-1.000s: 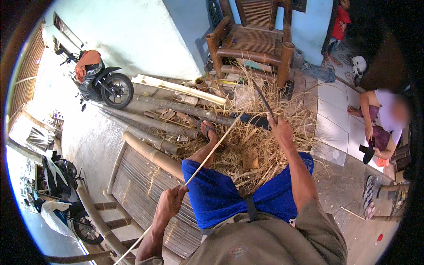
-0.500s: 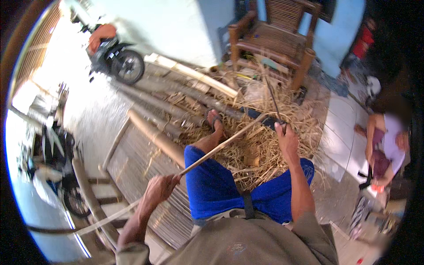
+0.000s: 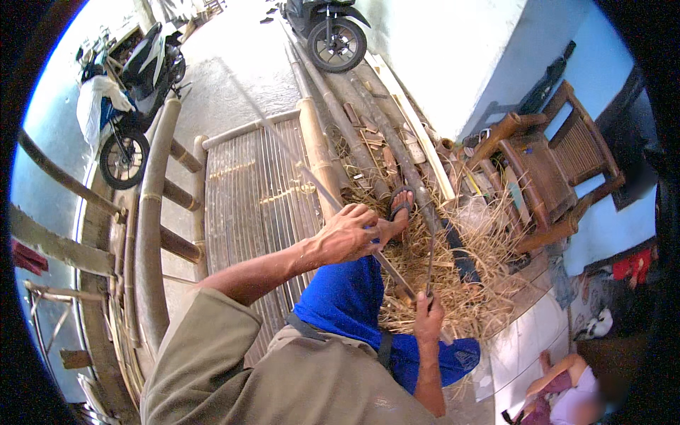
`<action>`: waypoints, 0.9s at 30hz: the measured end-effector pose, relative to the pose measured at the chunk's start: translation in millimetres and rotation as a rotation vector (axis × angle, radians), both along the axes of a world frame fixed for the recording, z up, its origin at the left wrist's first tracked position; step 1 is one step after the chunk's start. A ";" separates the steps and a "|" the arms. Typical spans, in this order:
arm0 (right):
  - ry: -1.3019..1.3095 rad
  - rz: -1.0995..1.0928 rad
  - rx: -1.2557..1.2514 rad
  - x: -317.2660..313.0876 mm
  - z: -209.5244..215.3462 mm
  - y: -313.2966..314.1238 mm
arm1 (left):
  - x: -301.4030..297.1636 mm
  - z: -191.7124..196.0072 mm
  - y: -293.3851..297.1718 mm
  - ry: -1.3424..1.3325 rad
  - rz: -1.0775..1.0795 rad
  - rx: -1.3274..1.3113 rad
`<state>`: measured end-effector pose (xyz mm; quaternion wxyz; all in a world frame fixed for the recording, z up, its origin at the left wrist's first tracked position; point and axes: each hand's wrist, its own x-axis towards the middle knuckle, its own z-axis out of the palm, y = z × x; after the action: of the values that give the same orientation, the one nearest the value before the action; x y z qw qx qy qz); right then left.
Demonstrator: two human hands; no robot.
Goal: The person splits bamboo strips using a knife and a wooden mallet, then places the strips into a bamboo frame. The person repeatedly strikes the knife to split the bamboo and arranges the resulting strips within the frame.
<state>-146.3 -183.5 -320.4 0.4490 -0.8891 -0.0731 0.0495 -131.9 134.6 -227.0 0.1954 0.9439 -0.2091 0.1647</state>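
Observation:
My left hand (image 3: 346, 232) is closed around a long, thin bamboo strip (image 3: 391, 269), above my left knee. From that hand the strip runs far out to the upper left, blurred along its length, while its other part slants down toward my right hand. Lower and to the right, my right hand (image 3: 428, 320) grips a knife whose narrow dark blade (image 3: 431, 262) points away from me. Strip and blade come close together just in front of the right hand; whether they touch I cannot tell. The knife's handle is mostly covered by my fingers.
Loose bamboo shavings (image 3: 474, 244) lie around my feet. A slatted bamboo bench (image 3: 241, 191) stands at my left, with bamboo poles (image 3: 354, 134) beyond. A wooden chair (image 3: 542, 173) is at the right, motorbikes (image 3: 336, 42) farther off. Another person (image 3: 567, 389) sits at lower right.
The view has swung left. My left hand has come nearer to my right hand, and the strip now slants from upper left to lower right. Both hands keep their hold.

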 end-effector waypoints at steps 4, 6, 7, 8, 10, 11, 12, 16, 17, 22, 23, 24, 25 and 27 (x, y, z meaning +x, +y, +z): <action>0.146 -0.068 0.065 -7.3 -6.2 6.8 | -15.1 -32.2 3.4 -0.165 0.480 -0.470; 0.208 -0.085 0.029 -9.4 -5.8 6.4 | -13.7 -51.2 13.9 -0.094 0.773 -0.800; 0.247 -0.113 0.000 -10.1 -5.9 5.2 | -10.8 -61.5 22.5 -0.037 0.897 -0.988; 0.304 -0.114 0.060 -11.8 -5.9 2.9 | -4.8 -71.7 37.1 0.078 1.048 -1.070; 0.276 -0.134 0.042 -14.4 -7.0 -2.2 | 1.6 -95.1 59.5 0.198 0.992 -1.553; 0.275 -0.120 0.055 -15.2 -7.8 -4.2 | 3.7 -105.7 70.8 0.260 0.967 -1.729; 0.354 -0.159 0.085 -16.9 -7.8 -6.8 | 5.9 -114.3 83.0 0.340 0.883 -1.796; 0.307 -0.182 0.024 -21.4 -3.7 -10.5 | 13.5 -131.8 102.7 0.448 0.790 -1.762; 0.314 -0.173 0.041 -22.5 -1.3 -10.2 | 16.2 -131.1 104.4 0.452 0.735 -1.745; 0.482 -0.203 0.224 -29.3 12.7 -6.0 | 18.2 -113.2 119.0 0.354 0.930 -1.025; 0.459 -0.237 0.189 -30.1 13.3 -4.0 | 16.9 -109.9 123.1 0.360 0.957 -0.912; 0.439 -0.237 0.205 -30.2 14.3 -4.0 | 14.5 -107.1 127.2 0.398 0.936 -0.919; 0.424 -0.221 0.246 -30.0 13.4 -2.4 | 12.2 -104.5 131.4 0.419 0.940 -0.912; 0.375 -0.214 0.178 -28.1 10.2 -0.7 | 6.7 -100.1 136.5 0.474 0.930 -1.101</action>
<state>-174.4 -184.1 -310.1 0.5340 -0.8239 0.1022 0.1596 -125.2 271.1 -327.1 0.5884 0.7113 0.3702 0.1034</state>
